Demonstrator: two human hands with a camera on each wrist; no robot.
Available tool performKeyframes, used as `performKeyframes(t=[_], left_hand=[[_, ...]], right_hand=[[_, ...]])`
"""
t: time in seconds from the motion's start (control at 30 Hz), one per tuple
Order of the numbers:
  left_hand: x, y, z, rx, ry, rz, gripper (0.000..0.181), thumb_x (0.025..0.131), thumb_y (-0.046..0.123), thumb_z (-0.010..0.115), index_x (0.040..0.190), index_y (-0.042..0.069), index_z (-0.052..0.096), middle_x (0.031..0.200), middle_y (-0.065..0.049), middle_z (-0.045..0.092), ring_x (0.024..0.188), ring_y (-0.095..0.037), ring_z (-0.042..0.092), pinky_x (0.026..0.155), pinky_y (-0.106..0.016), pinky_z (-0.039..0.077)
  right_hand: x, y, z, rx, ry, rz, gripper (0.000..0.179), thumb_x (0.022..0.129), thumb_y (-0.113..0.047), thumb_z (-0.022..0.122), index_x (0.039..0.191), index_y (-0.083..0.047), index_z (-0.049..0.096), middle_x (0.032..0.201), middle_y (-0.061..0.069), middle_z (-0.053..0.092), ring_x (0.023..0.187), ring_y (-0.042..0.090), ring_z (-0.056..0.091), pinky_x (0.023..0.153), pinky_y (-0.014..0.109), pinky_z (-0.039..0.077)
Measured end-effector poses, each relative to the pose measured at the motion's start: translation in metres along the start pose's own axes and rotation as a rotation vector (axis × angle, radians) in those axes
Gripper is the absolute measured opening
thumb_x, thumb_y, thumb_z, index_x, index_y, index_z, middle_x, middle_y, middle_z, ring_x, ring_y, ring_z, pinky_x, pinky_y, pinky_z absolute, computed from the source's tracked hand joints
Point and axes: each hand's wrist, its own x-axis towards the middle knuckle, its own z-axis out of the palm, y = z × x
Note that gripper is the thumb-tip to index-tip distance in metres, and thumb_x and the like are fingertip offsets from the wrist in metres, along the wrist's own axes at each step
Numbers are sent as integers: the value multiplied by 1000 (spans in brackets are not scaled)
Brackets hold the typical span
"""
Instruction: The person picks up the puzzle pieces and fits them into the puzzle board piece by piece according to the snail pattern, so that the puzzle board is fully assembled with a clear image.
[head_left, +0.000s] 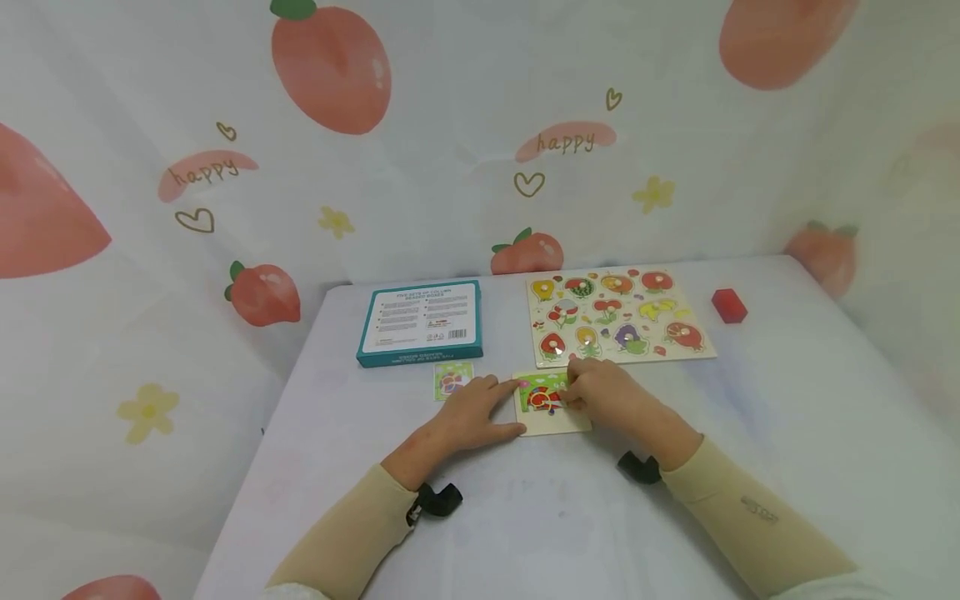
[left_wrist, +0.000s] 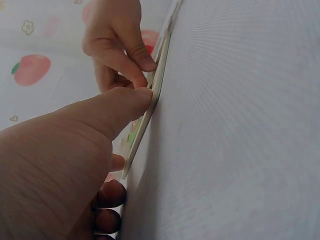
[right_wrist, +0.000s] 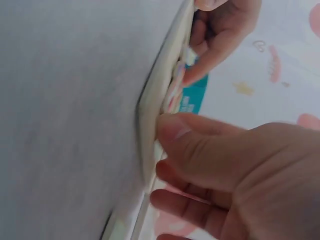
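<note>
A small wooden puzzle board [head_left: 555, 423] with a green and red picture lies flat on the table between both hands. My left hand [head_left: 468, 415] rests at its left side, thumb at the near corner and index finger at the far corner, fingers spread. On the board's right part, my right hand [head_left: 606, 396] has its thumb and index finger brought together, pinching what seems to be a puzzle piece that the fingers mostly hide. In the right wrist view, the right thumb [right_wrist: 175, 130] lies close over the board's edge. A small picture card [head_left: 452, 381] lies partly behind the left hand.
A teal-edged box [head_left: 420, 321] with a printed white label lies at the back left. Behind the right hand is a larger fruit puzzle board [head_left: 622, 312] filled with knobbed pieces. A red block [head_left: 729, 306] sits at the back right. A fruit-patterned cloth [head_left: 450, 167] hangs behind the table.
</note>
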Motion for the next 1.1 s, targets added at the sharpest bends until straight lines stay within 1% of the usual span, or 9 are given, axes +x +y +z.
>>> performKeyframes(t=[0.07, 0.2, 0.3, 0.43, 0.57, 0.63, 0.83, 1.0, 1.1], left_hand=[[-1, 0, 0, 18, -7, 12, 76, 94, 59, 65, 158, 24, 44, 99, 2, 50, 85, -15, 46, 70, -29, 39], [-2, 1, -1, 54, -17, 47, 68, 96, 57, 63, 157, 31, 45, 94, 1, 45, 81, -15, 43, 66, -28, 35], [-3, 1, 0, 79, -9, 61, 65, 97, 56, 61, 156, 32, 47, 94, 1, 44, 80, -15, 42, 65, -28, 34], [-2, 2, 1, 100, 4, 61, 65, 97, 56, 61, 156, 31, 46, 94, 1, 44, 80, -14, 42, 65, -28, 35], [-1, 3, 2, 106, 12, 65, 66, 97, 56, 61, 156, 30, 46, 94, 2, 44, 81, -15, 43, 66, -29, 36], [0, 3, 2, 105, 14, 68, 66, 97, 56, 61, 156, 30, 46, 94, 1, 45, 82, -15, 43, 67, -29, 36], [0, 3, 2, 124, 7, 94, 64, 98, 54, 60, 156, 31, 47, 94, 1, 45, 82, -15, 43, 66, -28, 35], [0, 3, 1, 162, -7, 121, 61, 99, 54, 58, 155, 31, 48, 93, 1, 43, 81, -15, 42, 66, -28, 34], [0, 3, 1, 152, -1, 109, 65, 99, 54, 59, 156, 28, 46, 94, 1, 44, 81, -15, 42, 66, -28, 35]], right_hand=[[-1, -1, -1, -30, -7, -18, 16, 86, -12, 84, 101, -16, 85, 89, -1, 55, 75, 15, 46, 69, 28, 45], [-4, -6, -5, -158, -64, -61, 18, 90, -13, 80, 107, -18, 83, 96, 2, 57, 81, 19, 49, 73, 31, 47], [-7, -11, -10, -199, -108, -47, 22, 92, -12, 77, 113, -17, 82, 101, 5, 59, 88, 22, 51, 80, 36, 49], [-9, -16, -17, -177, -123, -8, 25, 93, -12, 76, 117, -16, 80, 108, 9, 61, 95, 26, 54, 86, 41, 50], [-10, -16, -19, -157, -126, -27, 27, 95, -13, 74, 121, -13, 78, 115, 12, 63, 97, 28, 56, 88, 42, 51], [-10, -14, -18, -138, -122, -41, 26, 95, -13, 74, 121, -11, 77, 117, 12, 63, 97, 29, 57, 88, 42, 51], [-8, -10, -14, -56, -113, -13, 33, 95, -16, 74, 127, -10, 72, 124, 12, 63, 110, 33, 59, 95, 47, 50], [-6, -7, -5, -55, -92, -68, 35, 95, -12, 71, 130, -8, 70, 126, 13, 60, 110, 32, 57, 97, 47, 49], [-4, -4, -4, -45, -94, -52, 38, 95, -15, 71, 133, -11, 68, 126, 11, 59, 112, 30, 56, 97, 46, 48]])
